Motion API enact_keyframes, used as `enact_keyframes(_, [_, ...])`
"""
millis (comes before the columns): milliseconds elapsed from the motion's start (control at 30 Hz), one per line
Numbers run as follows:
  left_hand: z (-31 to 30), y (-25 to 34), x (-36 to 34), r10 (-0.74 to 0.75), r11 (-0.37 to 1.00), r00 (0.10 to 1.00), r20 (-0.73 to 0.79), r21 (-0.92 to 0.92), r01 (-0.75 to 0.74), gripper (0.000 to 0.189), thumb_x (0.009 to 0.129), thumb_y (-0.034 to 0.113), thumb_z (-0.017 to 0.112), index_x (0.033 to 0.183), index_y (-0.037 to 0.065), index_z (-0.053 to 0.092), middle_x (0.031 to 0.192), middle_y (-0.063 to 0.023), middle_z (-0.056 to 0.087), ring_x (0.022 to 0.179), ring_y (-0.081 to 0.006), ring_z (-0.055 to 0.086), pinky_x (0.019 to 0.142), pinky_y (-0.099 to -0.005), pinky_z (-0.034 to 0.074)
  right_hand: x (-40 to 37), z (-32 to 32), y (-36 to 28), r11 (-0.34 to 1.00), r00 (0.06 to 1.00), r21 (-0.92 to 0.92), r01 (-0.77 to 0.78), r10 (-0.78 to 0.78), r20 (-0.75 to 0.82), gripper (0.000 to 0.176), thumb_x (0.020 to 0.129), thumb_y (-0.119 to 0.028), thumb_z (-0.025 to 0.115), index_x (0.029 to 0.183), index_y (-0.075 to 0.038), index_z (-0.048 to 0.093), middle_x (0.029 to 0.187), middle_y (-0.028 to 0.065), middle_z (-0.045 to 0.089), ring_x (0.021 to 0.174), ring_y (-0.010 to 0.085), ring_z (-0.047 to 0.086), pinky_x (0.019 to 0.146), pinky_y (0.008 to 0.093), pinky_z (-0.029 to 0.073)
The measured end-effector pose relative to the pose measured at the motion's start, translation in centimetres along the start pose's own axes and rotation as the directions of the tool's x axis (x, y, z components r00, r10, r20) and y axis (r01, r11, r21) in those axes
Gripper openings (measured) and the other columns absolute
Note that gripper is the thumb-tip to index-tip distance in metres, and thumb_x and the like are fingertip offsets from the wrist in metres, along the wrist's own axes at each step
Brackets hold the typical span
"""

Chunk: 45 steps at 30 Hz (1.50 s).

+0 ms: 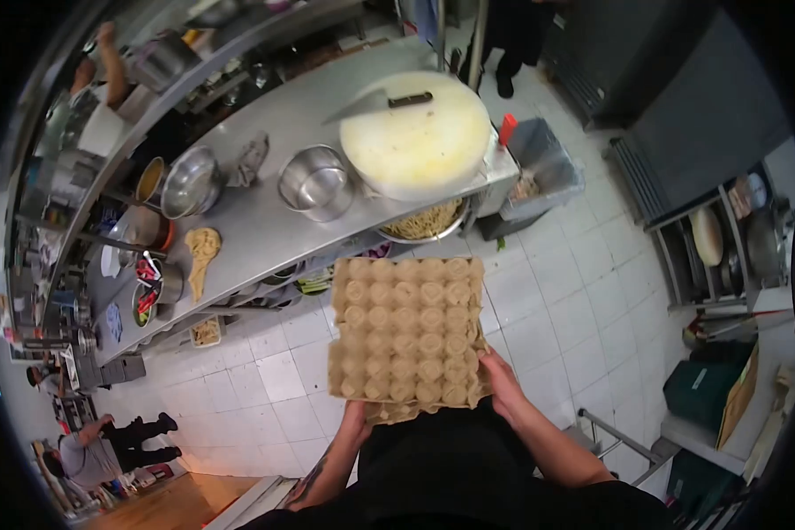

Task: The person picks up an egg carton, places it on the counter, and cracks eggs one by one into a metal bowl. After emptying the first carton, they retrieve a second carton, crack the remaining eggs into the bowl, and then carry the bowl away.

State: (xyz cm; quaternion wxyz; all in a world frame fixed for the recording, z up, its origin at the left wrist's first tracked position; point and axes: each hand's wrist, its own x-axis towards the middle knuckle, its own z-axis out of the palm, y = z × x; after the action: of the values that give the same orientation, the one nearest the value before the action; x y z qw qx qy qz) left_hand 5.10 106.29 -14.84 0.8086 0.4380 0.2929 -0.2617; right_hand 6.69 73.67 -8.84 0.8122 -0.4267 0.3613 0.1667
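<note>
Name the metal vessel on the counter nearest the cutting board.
The deep pot, the only one right beside the board; the wide bowl sits farther off.

own hands (501, 383): 2 | egg-tray stack (405, 329): 1 | round board (415, 146): 1 | knife (411, 100): 1 | lined bin (532, 210): 1

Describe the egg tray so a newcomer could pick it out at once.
Start at the long steel counter and look below it in the picture. There the left hand and right hand hold the egg tray. Its brown surface, covered in rows of bumps, sets it apart from the smooth, shiny pot nearby.
</note>
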Motion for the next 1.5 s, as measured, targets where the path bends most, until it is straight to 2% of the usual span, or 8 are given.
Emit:
enact_keyframes(200, [2.9,10.6,-2.8,0.172,0.985,0.982,-0.083,0.02,-0.171,0.059,0.102,0.039,0.059,0.15,0.009,0.043,0.148,-0.0091,0.053,0.132,-0.0276,0.056,0.109,-0.0437,0.048,2.1,8.0,-4.8,1.0,0.989,-0.016,-0.018,0.02,0.143,0.059,0.1,-0.031,0.064,0.151,-0.006,0.049,0.143,0.0077,0.059,0.132,0.0189,0.054,0.109,0.0325,0.042])
enact_keyframes(700, [-4.5,30.2,15.7,0.275,0.96,0.961,-0.028,-0.04,-0.276,0.051,0.106,0.033,0.049,0.15,0.006,0.044,0.147,-0.0101,0.055,0.13,-0.0272,0.057,0.111,-0.0424,0.047,21.7,28.4,-11.8,0.97,0.962,-0.178,0.164,-0.117,0.248,0.077,0.094,-0.042,0.07,0.155,-0.003,0.043,0.149,0.0085,0.054,0.137,0.0177,0.048,0.113,0.0307,0.035])
enact_keyframes(1200, [-6.3,34.5,19.8,0.283,0.955,0.956,-0.08,-0.067,-0.288,0.054,0.107,0.042,0.047,0.15,0.01,0.045,0.148,-0.0085,0.055,0.132,-0.0271,0.056,0.111,-0.0429,0.047,26.5,31.3,-13.0,0.95,0.973,-0.301,0.086,-0.016,0.229,0.08,0.095,-0.055,0.066,0.155,-0.007,0.043,0.15,0.0111,0.052,0.136,0.0176,0.048,0.112,0.0308,0.036])
enact_keyframes(1300, [-6.2,36.3,21.1,0.25,0.963,0.963,-0.105,-0.078,-0.258,0.056,0.106,0.046,0.048,0.149,0.011,0.047,0.147,-0.0077,0.056,0.131,-0.0275,0.056,0.11,-0.0447,0.048,22.7,31.7,-18.6,0.708,0.924,-0.637,0.307,-0.062,0.376,0.056,0.101,-0.046,0.062,0.141,-0.007,0.059,0.124,0.0056,0.071,0.11,0.0173,0.066,0.094,0.032,0.051])
enact_keyframes(1367, [-5.6,37.2,22.0,0.259,0.962,0.959,-0.115,-0.062,-0.267,0.054,0.104,0.044,0.053,0.146,0.01,0.051,0.144,-0.0083,0.059,0.128,-0.0272,0.059,0.107,-0.0437,0.05,26.5,29.0,-20.7,0.533,0.715,-0.48,0.697,-0.462,0.526,0.045,0.102,-0.038,0.063,0.132,-0.006,0.065,0.116,0.0052,0.074,0.098,0.0198,0.07,0.087,0.0335,0.054])
enact_keyframes(1400, [-5.9,37.5,21.9,0.265,0.961,0.956,-0.126,-0.052,-0.273,0.053,0.103,0.043,0.055,0.144,0.009,0.052,0.142,-0.0086,0.06,0.126,-0.027,0.06,0.105,-0.0432,0.05,29.5,28.0,-24.0,0.251,0.558,-0.543,0.801,-0.642,0.526,0.036,0.1,-0.03,0.065,0.124,-0.003,0.069,0.113,0.0103,0.075,0.095,0.0276,0.071,0.088,0.0369,0.055])
enact_keyframes(1433, [-7.8,37.3,23.2,0.287,0.953,0.949,-0.13,-0.065,-0.297,0.051,0.104,0.041,0.054,0.143,0.008,0.054,0.139,-0.0085,0.062,0.124,-0.027,0.062,0.104,-0.0419,0.051,28.5,28.5,-29.0,0.053,0.548,-0.715,0.697,-0.683,0.483,0.038,0.097,-0.021,0.066,0.129,-0.002,0.065,0.119,0.0156,0.071,0.108,0.0348,0.068,0.093,0.0392,0.054])
enact_keyframes(1500, [-8.9,37.3,23.6,0.341,0.937,0.926,-0.159,-0.019,-0.348,0.05,0.104,0.04,0.054,0.142,0.008,0.054,0.138,-0.0084,0.063,0.123,-0.0268,0.062,0.103,-0.0412,0.051,31.8,27.7,-34.4,-0.559,0.112,-0.733,0.387,-0.761,0.639,0.043,0.086,-0.015,0.067,0.128,-0.006,0.06,0.116,0.0173,0.064,0.115,0.0376,0.057,0.1,0.0449,0.046])
